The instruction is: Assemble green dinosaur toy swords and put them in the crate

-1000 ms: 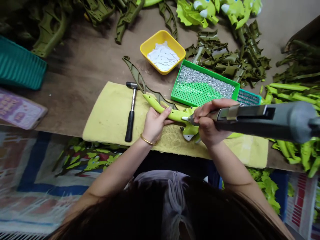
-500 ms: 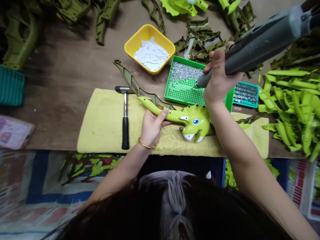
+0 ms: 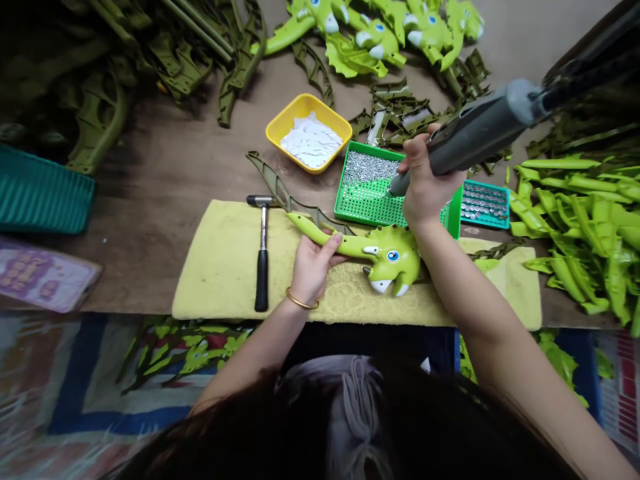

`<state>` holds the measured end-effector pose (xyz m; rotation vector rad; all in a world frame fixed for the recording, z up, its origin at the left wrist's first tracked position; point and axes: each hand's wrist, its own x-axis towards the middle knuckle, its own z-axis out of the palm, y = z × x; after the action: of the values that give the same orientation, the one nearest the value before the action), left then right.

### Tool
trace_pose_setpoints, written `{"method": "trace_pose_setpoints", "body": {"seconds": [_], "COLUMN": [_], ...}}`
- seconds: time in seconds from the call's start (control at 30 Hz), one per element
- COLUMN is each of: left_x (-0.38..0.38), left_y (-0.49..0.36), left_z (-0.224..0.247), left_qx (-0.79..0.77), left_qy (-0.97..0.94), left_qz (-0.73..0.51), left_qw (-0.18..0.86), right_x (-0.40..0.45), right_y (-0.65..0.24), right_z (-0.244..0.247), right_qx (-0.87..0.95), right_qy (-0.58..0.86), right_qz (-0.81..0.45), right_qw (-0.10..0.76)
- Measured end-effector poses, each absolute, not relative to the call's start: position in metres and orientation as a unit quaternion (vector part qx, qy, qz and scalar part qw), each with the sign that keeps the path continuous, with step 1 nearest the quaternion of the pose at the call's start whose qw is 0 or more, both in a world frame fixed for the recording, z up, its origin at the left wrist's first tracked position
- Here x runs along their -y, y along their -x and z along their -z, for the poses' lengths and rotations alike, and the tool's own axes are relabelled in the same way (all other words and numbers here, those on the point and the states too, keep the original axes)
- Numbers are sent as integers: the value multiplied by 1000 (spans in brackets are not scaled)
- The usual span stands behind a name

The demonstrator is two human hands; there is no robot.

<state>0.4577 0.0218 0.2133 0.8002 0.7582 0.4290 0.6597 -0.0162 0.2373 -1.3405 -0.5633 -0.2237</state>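
Observation:
My left hand [image 3: 313,265] grips the long arm of a lime-green plastic dinosaur-head toy [image 3: 395,257], which has a blue eye and white horns. The toy rests over a folded yellow towel [image 3: 220,267]. In my right hand [image 3: 425,180] is a grey electric screwdriver [image 3: 473,137], its tip pointing down into a green tray [image 3: 370,208] with a perforated floor. Small silver screws [image 3: 367,167] lie heaped in that tray's far part. Just behind the toy lies a curved olive-green plastic piece [image 3: 273,183]. A hammer [image 3: 262,267] with a black handle lies left of my left hand.
A yellow bowl [image 3: 273,137] holds white pieces. Right of the tray sits a teal tray of small round metal parts [image 3: 485,203]. Lime-green parts [image 3: 600,227] pile at right; olive parts [image 3: 95,113] crowd the far left. A teal basket [image 3: 45,193] and purple-white box [image 3: 47,273] stand left.
The view has shifted, showing more of the table's far side. The screwdriver is held slightly lower, its tip still over the green tray. My left hand keeps its hold on the toy.

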Motion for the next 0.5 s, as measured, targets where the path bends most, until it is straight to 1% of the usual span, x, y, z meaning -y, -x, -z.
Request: {"method": "trace_pose_setpoints", "body": {"seconds": [0.1,0.17,0.3,0.5], "left_x": [-23,-23,-23,-22], "left_y": [-457,-457,-458,-458], "left_z": [-212,-210,-206,-205], "left_qx": [-356,-351,-337,-329], "left_qy": [-366,-361,-369,-362], "left_qz": [-198,-204,-219,-222], "left_qw": [836,839,838,844], "right_x": [21,26,38,37], "right_y": [-650,-632,-584,-559], "right_z": [-256,-270,-285,-269], "right_qx": [265,288,356,418], "right_qy": [583,573,563,514], "right_qz": [152,161,80,6], "right_qw": [753,750,742,749]}}
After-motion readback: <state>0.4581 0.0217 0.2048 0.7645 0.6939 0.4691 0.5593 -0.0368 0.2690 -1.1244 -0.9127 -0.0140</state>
